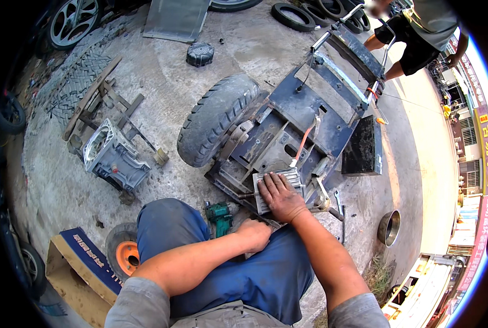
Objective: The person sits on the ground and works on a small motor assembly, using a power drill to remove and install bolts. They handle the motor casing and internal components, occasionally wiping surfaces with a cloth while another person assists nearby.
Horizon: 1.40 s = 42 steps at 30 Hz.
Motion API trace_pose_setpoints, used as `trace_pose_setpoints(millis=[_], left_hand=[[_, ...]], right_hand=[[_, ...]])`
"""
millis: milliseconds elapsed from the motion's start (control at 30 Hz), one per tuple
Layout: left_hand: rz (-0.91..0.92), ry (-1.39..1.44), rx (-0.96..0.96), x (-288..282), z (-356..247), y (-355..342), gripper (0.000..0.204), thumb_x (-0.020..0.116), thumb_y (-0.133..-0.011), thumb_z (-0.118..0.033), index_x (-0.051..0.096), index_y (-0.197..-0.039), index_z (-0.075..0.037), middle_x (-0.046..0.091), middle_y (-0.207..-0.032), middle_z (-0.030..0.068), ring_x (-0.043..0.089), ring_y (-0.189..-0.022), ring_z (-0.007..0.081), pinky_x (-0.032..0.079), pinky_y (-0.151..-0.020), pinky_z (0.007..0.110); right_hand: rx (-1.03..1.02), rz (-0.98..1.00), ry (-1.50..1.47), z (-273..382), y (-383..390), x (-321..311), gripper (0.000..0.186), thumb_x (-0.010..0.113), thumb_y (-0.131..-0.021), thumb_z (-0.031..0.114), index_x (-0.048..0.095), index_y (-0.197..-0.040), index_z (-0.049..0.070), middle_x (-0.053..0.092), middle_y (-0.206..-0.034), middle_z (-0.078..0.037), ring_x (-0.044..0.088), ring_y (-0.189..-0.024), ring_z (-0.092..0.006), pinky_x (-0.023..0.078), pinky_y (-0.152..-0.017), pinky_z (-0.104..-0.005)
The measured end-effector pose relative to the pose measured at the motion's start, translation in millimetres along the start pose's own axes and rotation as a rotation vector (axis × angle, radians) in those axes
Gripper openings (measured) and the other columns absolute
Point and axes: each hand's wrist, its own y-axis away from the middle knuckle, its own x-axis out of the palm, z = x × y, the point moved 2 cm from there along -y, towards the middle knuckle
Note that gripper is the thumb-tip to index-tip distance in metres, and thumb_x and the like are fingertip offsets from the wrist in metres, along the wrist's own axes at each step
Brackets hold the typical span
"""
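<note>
My right hand (281,198) lies flat with fingers stretched on a silver finned metal box (261,205) at the near edge of a dark metal vehicle frame (304,101). An orange-red cable (303,143) runs up the frame from beside that box. Between my knees, my left hand (254,236) is closed into a fist below the box; what it grips, if anything, is hidden. A green-and-black power drill (220,216) lies just left of that hand. Left of the frame stands a thick treaded tyre (218,117).
A grey metal gear housing (115,156) sits at left by a wooden and metal stand. An orange-hubbed wheel (128,256) and a cardboard box (82,273) lie near my left leg. A black box (362,147) and a metal ring (389,228) stand right. Another person (419,33) stands behind the frame.
</note>
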Motion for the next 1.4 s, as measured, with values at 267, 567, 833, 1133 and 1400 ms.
trace_pose_setpoints(millis=[267,567,833,1133,1400], left_hand=[[0.031,0.012,0.000,-9.3,-1.8,3.2,0.026,0.059,-0.086,-0.020,0.076,-0.096,-0.001,0.074,-0.099,0.0209,0.072,-0.094,0.0371,0.057,-0.084,0.048],[0.067,0.002,-0.015,-6.8,0.1,1.9,0.033,0.065,-0.086,-0.023,0.068,-0.110,-0.001,0.071,-0.108,0.0192,0.070,-0.098,0.0356,0.055,-0.085,0.046],[0.024,-0.011,-0.008,-11.3,-1.2,5.0,0.029,0.064,-0.090,-0.027,0.075,-0.101,-0.003,0.074,-0.105,0.0182,0.071,-0.099,0.0349,0.056,-0.086,0.045],[-0.001,-0.011,-0.011,-1.9,2.6,0.1,0.028,0.062,-0.088,-0.024,0.075,-0.100,-0.003,0.074,-0.104,0.0188,0.072,-0.097,0.0349,0.057,-0.085,0.045],[0.076,-0.029,-0.025,-13.8,-2.3,3.1,0.029,0.063,-0.090,-0.027,0.075,-0.102,-0.004,0.074,-0.105,0.0177,0.072,-0.099,0.0340,0.057,-0.086,0.045]], right_hand=[[-0.009,-0.042,0.050,-0.1,0.8,2.1,0.059,0.047,-0.092,0.021,0.041,-0.147,0.000,0.046,-0.149,-0.024,0.043,-0.140,-0.0391,0.028,-0.120,-0.0507],[-0.010,-0.078,0.062,0.6,0.0,-0.1,0.058,0.047,-0.092,0.022,0.045,-0.145,0.000,0.050,-0.146,-0.023,0.047,-0.137,-0.0380,0.031,-0.119,-0.0501],[-0.009,-0.047,0.021,-0.1,0.3,1.3,0.059,0.047,-0.092,0.021,0.042,-0.147,-0.001,0.045,-0.149,-0.025,0.043,-0.141,-0.0392,0.030,-0.119,-0.0502],[-0.002,-0.011,-0.009,0.6,0.5,0.3,0.061,0.046,-0.093,0.020,0.038,-0.149,-0.002,0.041,-0.152,-0.027,0.040,-0.142,-0.0411,0.028,-0.120,-0.0508],[-0.005,-0.010,-0.007,-0.7,1.0,-1.4,0.061,0.046,-0.093,0.021,0.038,-0.149,-0.003,0.042,-0.151,-0.027,0.039,-0.143,-0.0412,0.027,-0.121,-0.0509]])
